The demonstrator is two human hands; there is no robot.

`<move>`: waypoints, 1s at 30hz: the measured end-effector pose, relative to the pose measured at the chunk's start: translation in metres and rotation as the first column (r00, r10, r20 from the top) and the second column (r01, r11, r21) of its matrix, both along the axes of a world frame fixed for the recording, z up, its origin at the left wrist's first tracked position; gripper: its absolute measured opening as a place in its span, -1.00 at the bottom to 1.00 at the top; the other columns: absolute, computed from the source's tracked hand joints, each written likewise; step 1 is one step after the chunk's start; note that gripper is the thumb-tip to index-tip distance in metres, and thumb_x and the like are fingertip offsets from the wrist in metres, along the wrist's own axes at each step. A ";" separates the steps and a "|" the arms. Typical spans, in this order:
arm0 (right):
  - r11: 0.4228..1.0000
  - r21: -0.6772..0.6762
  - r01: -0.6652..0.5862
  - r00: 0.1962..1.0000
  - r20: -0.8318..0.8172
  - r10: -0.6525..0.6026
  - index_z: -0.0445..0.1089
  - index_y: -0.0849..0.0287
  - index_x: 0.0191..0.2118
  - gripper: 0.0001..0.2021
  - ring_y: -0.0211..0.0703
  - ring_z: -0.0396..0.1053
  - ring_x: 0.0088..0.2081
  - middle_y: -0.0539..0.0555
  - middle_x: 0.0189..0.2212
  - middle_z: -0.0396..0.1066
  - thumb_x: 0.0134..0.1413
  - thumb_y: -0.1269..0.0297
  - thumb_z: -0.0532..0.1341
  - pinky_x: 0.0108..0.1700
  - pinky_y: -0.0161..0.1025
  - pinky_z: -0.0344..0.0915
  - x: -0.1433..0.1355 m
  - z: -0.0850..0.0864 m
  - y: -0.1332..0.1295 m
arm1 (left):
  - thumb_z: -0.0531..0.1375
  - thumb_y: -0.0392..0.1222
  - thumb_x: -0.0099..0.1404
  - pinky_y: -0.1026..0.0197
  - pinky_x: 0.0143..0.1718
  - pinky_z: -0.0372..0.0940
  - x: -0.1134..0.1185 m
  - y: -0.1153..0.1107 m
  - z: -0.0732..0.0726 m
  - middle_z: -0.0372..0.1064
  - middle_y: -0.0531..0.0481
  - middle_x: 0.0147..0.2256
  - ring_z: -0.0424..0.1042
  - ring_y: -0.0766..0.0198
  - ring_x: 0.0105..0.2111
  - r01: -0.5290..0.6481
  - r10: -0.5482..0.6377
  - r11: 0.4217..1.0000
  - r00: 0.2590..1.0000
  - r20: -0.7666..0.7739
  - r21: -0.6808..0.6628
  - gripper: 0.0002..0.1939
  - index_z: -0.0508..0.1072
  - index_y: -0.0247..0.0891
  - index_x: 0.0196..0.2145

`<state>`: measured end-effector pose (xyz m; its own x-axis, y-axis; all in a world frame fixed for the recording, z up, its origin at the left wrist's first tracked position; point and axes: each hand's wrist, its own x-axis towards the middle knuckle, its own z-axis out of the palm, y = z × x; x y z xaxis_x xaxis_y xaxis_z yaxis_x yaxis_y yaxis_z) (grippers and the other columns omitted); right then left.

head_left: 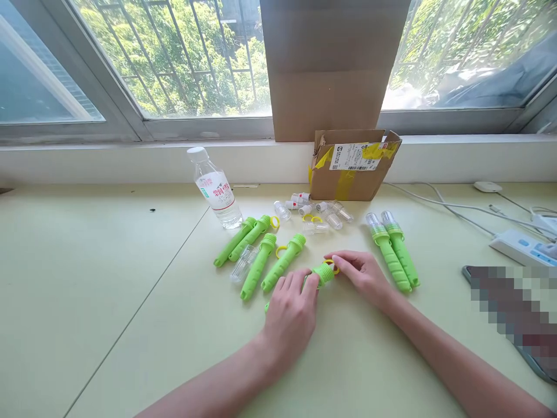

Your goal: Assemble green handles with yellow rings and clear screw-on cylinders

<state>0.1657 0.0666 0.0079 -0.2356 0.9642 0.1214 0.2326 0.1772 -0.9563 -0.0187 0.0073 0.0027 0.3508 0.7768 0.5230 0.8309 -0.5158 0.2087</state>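
My left hand is wrapped round a green plastic handle, whose threaded end points right. Beside that end, my right hand pinches a yellow ring at the mouth of the thread; whether the ring is over it I cannot tell. To the left lie several more green handles, one with a yellow ring by it. A clear ribbed tube rests among them. Right of my right hand are two green handles with clear tops, side by side.
Clear caps and tubes with loose yellow rings lie before an open cardboard box. A water bottle stands at back left. At right are a power strip, cables and a partly blurred phone.
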 end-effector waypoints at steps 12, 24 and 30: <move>0.998 0.060 0.000 0.996 0.093 -0.006 0.57 0.16 -0.20 -0.73 -0.28 0.28 -0.57 0.05 -0.42 0.52 0.04 0.12 0.29 -0.55 -0.31 0.27 -0.009 0.002 -0.006 | -0.01 -0.40 0.36 0.12 -0.28 0.31 -0.001 0.000 -0.003 0.41 -0.16 -0.15 0.42 0.14 -0.24 -0.017 0.017 1.000 1.000 -0.011 0.008 -0.82 0.30 -0.25 -0.14; 0.999 0.026 0.043 0.999 -0.022 -0.042 0.46 0.15 -0.33 -0.73 -0.18 0.44 -0.39 0.09 -0.31 0.52 -0.04 0.05 0.36 -0.40 -0.27 0.39 -0.012 -0.001 -0.007 | -0.02 -0.40 0.36 0.10 -0.23 0.34 0.000 0.001 -0.001 0.41 -0.14 -0.17 0.42 0.14 -0.21 -0.031 0.031 1.000 0.999 0.023 -0.002 -0.81 0.30 -0.24 -0.14; 1.000 -0.015 0.014 0.999 -0.038 -0.015 0.31 0.16 -0.47 -0.68 -0.27 0.36 -0.47 0.10 -0.25 0.50 -0.04 0.03 0.36 -0.44 -0.28 0.33 -0.011 -0.002 -0.006 | -0.02 -0.40 0.37 0.12 -0.25 0.32 0.000 0.002 -0.002 0.41 -0.13 -0.18 0.41 0.16 -0.24 -0.029 0.029 1.000 0.999 0.016 0.007 -0.82 0.30 -0.24 -0.14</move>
<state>0.1548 0.0609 0.0058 -0.2168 0.9693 0.1157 0.1980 0.1597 -0.9671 -0.0184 0.0092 0.0011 0.3197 0.7824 0.5344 0.8421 -0.4932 0.2184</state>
